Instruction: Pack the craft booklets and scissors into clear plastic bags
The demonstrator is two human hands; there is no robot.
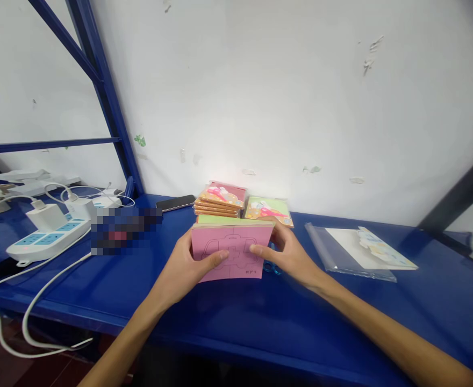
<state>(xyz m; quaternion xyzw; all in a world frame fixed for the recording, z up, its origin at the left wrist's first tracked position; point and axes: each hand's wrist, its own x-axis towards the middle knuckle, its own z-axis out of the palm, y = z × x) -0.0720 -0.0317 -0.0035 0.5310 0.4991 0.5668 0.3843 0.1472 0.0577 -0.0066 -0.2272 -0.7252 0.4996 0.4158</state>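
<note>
Both my hands hold a stack of paper craft sheets (236, 244) upright on the blue shelf (260, 322). The front sheet is pink with a printed outline; a green sheet shows behind it at the top. My left hand (184, 269) grips the stack's left side with the thumb across the pink face. My right hand (288, 252) grips the right side, thumb on the front. Blue scissor handles (272, 267) peek out just below my right hand.
Behind the stack lie a pile of pink-and-orange craft packs (220, 200) and a green pack (269, 209). A phone (176, 202) lies to the left, a clear plastic bag (357, 252) with printed sheets to the right. A white power strip (47, 236) with chargers and cables sits far left.
</note>
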